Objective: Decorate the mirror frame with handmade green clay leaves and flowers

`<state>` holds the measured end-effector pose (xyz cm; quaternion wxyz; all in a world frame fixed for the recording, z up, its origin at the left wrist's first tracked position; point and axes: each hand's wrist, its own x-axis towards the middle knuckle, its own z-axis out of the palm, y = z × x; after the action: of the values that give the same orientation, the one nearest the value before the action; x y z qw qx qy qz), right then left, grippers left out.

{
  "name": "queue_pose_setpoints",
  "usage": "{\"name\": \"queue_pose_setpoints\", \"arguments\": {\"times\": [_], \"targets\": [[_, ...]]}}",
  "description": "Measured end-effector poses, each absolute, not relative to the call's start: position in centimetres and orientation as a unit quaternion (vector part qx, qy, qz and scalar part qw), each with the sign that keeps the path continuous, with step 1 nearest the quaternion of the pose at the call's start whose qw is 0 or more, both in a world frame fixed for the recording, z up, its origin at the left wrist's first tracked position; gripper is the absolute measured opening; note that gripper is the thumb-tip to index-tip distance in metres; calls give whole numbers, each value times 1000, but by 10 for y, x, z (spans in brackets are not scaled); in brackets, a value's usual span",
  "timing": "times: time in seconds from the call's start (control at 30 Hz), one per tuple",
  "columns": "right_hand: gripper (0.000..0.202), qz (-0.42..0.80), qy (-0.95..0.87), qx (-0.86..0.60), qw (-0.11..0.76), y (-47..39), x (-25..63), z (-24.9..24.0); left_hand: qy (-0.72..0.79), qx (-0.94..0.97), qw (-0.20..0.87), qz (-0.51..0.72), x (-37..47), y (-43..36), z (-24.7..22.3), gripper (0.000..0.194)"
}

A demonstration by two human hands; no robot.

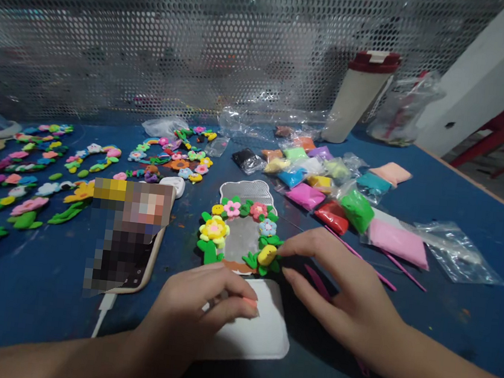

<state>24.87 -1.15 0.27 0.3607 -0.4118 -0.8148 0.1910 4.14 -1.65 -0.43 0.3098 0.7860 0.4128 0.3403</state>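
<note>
Between my hands stands a small mirror or frame [243, 236], its border covered in clay flowers and green leaves. My left hand [216, 300] is over a white board [270, 330], thumb and fingers closed on a small piece of orange clay [249, 302]. At the frame's lower right corner sits a yellow clay piece [267, 255] among green leaves. Beside that piece my right hand [337, 277] has its thumb and index finger apart, the index fingertip at or very near the yellow clay; nothing is visibly held.
A charging phone [153, 256] lies left, with several clay flower pieces [27, 206] beyond it. Colored clay packets [306, 196], thin pink sticks [402, 270] and a tumbler [357, 98] are at the right. A perforated metal panel [160, 39] rises behind.
</note>
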Motion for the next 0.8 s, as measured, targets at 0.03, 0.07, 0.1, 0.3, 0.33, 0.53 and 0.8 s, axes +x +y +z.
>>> {"name": "queue_pose_setpoints", "arguments": {"times": [0.03,0.07,0.1,0.3,0.33,0.53,0.8], "targets": [[21,196,-826,-389,357,-14,247,4,408,788,306,345,41,-17,-3,11],[20,199,-840,-364,349,-17,244,4,404,788,304,350,41,-17,-3,11],[18,195,-853,-340,344,-20,242,4,398,790,304,352,42,-17,-3,15],[10,141,-882,-296,339,-31,232,-7,355,815,303,342,45,-18,-3,42],[12,139,-885,-295,333,-31,232,-8,352,819,300,340,46,-18,-3,42],[15,123,-905,-272,304,-31,237,-8,346,841,269,318,45,-20,-3,40],[13,187,-866,-311,344,-27,234,-7,368,841,271,290,46,-23,-2,30]]}}
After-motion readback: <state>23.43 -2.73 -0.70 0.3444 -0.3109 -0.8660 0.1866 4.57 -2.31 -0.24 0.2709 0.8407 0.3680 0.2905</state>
